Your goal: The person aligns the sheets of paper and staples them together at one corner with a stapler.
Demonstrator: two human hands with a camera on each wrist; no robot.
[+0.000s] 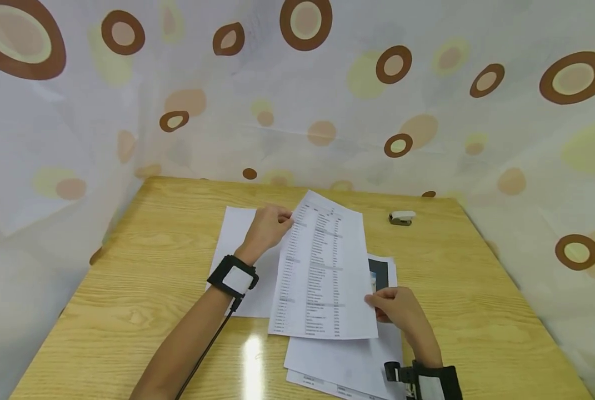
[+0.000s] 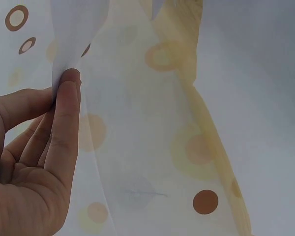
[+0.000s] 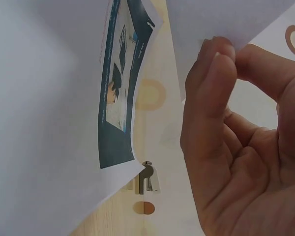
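A printed sheet of paper (image 1: 322,272), covered with a table of rows, is held up at a tilt between both hands. My left hand (image 1: 269,229) pinches its upper left edge between thumb and fingers; in the left wrist view the paper (image 2: 76,34) runs up from those fingertips. At the lower right edge my right hand (image 1: 397,311) pinches the same sheet. Beneath the right side lie more papers (image 1: 342,355), one with a dark printed picture (image 3: 119,83). A blank white sheet (image 1: 249,294) lies on the table under the left hand, partly covered by the raised sheet.
A small white and dark stapler (image 1: 402,217) stands at the back right of the wooden table (image 1: 167,233). A patterned cloth (image 1: 277,83) hangs behind the table and along both sides. A cable (image 1: 204,353) runs from the left wrist strap along the forearm.
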